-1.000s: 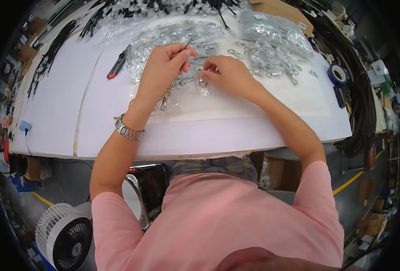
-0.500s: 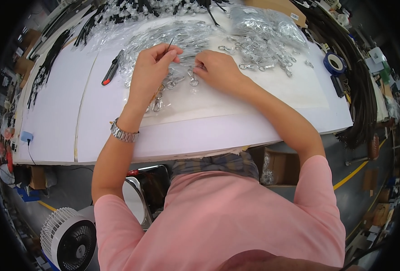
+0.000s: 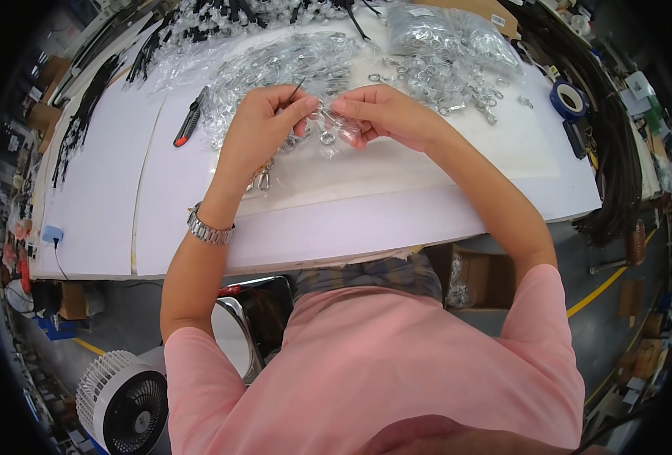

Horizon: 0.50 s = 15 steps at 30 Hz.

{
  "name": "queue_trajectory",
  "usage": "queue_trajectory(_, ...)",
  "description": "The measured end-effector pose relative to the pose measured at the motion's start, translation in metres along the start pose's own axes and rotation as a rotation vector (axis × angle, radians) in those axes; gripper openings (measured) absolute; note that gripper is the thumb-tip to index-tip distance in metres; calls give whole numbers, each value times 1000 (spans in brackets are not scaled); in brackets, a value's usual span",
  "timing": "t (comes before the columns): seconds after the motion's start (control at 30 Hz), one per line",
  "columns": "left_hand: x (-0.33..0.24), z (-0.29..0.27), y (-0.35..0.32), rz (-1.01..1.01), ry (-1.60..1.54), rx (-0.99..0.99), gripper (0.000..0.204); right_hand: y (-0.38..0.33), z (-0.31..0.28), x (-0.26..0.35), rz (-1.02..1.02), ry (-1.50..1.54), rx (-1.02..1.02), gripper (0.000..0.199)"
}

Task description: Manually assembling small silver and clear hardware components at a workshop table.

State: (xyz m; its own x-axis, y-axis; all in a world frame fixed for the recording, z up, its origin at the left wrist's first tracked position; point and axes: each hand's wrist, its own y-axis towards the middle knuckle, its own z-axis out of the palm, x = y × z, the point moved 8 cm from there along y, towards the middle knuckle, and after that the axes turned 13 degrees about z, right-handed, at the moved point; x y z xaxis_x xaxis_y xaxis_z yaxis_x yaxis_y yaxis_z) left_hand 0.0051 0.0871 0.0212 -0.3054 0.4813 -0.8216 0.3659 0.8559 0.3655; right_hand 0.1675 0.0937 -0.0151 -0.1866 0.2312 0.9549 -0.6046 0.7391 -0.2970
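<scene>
My left hand (image 3: 266, 121) is closed around a thin dark rod (image 3: 299, 86), whose upper end sticks out above the fingers; its kind is not clear. Between my two hands is a small clear plastic bag (image 3: 343, 130), its edge pinched in my right hand (image 3: 396, 115). A silvery metal ring (image 3: 327, 139) shows just below the fingertips, and I cannot tell whether it is inside the bag. More metal snap hooks (image 3: 264, 180) lie under my left wrist. Beyond both hands spreads a heap of clear plastic bags (image 3: 275, 64).
A utility knife (image 3: 190, 120) lies left of the bags. Bagged metal hooks (image 3: 457, 83) are piled at the far right, near a blue tape roll (image 3: 569, 101). Black cords (image 3: 81, 114) line the table's left side; a fan (image 3: 127, 406) stands below.
My right hand has turned and lifted slightly to the right, and now pinches a clear bag that stretches between the hands. My left hand has shifted a little right, toward it.
</scene>
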Motion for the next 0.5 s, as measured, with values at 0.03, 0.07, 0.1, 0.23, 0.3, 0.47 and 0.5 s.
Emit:
queue_trajectory(0.03, 2, 1, 0, -6, 2, 6, 28, -2, 3, 1, 52, 36, 36, 27)
queue_trajectory(0.07, 1, 3, 1, 11, 41, 30, 29, -4, 4, -2, 104, 73, 66, 29)
queue_trajectory(0.1, 0, 6, 3, 29, 80, 54, 30, -3, 3, -5, 105, 83, 61, 29)
queue_trajectory(0.23, -4, 11, 0, 22, 110, 105, 30, -2, 12, -7, 58, 11, 123, 30)
queue_trajectory(0.3, -5, 11, -1, 18, 122, 92, 26, -3, 15, -7, 70, -19, 125, 30)
queue_trajectory(0.47, -16, 10, 1, 169, 76, -20, 20, -3, 10, -10, 111, 3, 103, 31)
queue_trajectory(0.5, -17, 11, 2, 166, 81, -15, 19, -5, 7, -7, 110, 1, 103, 31)
